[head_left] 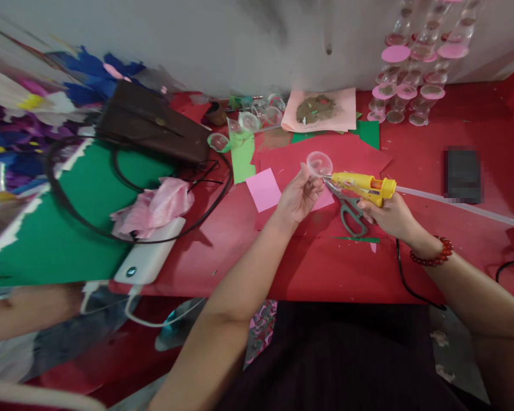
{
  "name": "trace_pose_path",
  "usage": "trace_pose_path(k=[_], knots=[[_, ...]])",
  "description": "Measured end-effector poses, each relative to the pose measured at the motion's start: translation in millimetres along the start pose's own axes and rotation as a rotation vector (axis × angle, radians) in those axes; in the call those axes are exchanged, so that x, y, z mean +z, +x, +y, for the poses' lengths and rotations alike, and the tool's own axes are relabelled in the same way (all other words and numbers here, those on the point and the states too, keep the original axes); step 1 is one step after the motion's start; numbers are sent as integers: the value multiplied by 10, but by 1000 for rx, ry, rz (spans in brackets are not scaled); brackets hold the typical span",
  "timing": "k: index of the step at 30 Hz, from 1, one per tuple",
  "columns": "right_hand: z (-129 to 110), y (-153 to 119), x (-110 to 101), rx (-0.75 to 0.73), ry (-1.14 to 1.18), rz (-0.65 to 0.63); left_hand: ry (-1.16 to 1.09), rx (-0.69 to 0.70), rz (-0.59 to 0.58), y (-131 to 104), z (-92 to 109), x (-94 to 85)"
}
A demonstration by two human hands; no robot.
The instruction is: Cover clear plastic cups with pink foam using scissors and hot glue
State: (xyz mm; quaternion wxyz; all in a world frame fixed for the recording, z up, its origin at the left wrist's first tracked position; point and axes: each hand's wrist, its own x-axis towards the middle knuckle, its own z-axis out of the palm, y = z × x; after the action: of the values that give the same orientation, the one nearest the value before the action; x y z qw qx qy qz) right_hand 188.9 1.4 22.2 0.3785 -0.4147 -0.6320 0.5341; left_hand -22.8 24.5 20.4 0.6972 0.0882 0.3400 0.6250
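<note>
Apparently the whole working spot is arranged around the clear plastic cup (320,164), which is up over the middle of the tabletop (424,151), above a large red paper sheet (282,149). From where I stand, it seems to be tipped and held by its edge so that its rim stays free for the yellow glue gun (346,181), whose nozzle points at the near side — touching or just beside it, I cannot tell. A long translucent glue stick (466,208) trails out of the gun's back, well away to the right, probably to keep it out of the way. Grey-handled scissors (352,224) lie partly under the gun, and a pink paper square (263,189) sits beside the left forearm, likely kept close for easy reach. As for the hands, the left hand (298,195) pinches the cup between thumb and fingertips, the remaining fingers loosely curled. The right hand (389,217) is closed around the gun's grip — whether the trigger is squeezed, I cannot make out. Farther back, stacked cup towers (396,54) stand against the wall, apparently clear of the elbows.
</note>
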Motion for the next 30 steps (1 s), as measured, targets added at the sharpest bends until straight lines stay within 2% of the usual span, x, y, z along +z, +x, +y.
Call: trace_pose_path(k=[11, 16, 24, 30], knots=[[55, 12, -33, -8, -23, 5, -12, -9, 19, -34, 19, 32], [9, 14, -26, -17, 11, -22, -27, 0, 5, -26, 24, 13], [-75, -5, -9, 42, 34, -17, -25, -9, 3, -24, 34, 10], [-46, 3, -46, 85, -14, 22, -13, -9, 24, -31, 36, 25]])
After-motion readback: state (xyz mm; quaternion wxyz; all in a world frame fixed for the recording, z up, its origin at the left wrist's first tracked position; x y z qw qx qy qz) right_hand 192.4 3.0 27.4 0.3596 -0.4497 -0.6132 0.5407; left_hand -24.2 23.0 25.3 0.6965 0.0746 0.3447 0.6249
